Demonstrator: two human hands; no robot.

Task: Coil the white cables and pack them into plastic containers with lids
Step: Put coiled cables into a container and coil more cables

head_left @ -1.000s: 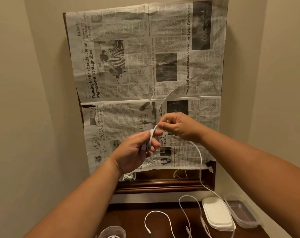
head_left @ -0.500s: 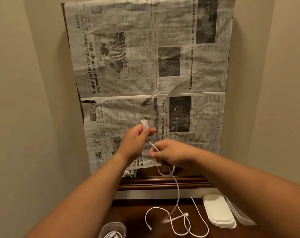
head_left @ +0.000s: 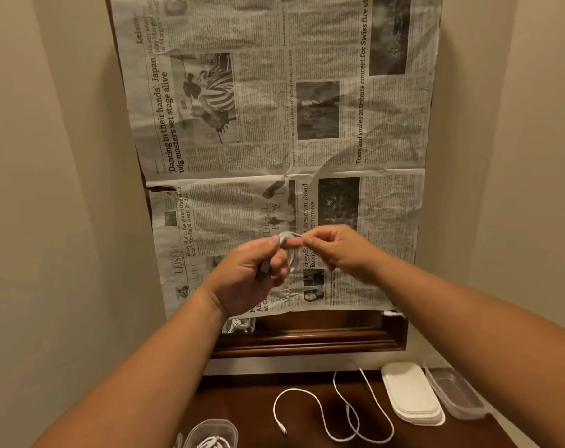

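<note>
My left hand [head_left: 256, 270] grips a small coil of white cable [head_left: 289, 247] in front of the newspaper. My right hand [head_left: 334, 250] pinches the cable's top loop beside the left thumb. A loose white cable [head_left: 339, 412] lies in curves on the dark wooden surface below. A stack of white lids [head_left: 412, 396] lies at the right, with an empty clear plastic container [head_left: 455, 396] beside it. Another clear container [head_left: 210, 434] with a coiled cable inside sits at the bottom edge.
Newspaper [head_left: 274, 124] covers the framed panel on the wall ahead. A container with cable [head_left: 239, 324] sits on the wooden ledge [head_left: 307, 341] behind my left wrist. Beige walls close in on both sides.
My right hand rose from below the coil to its top, laying another loop on. The free length hanging below my hands is gone; the cable on the table lies still.
</note>
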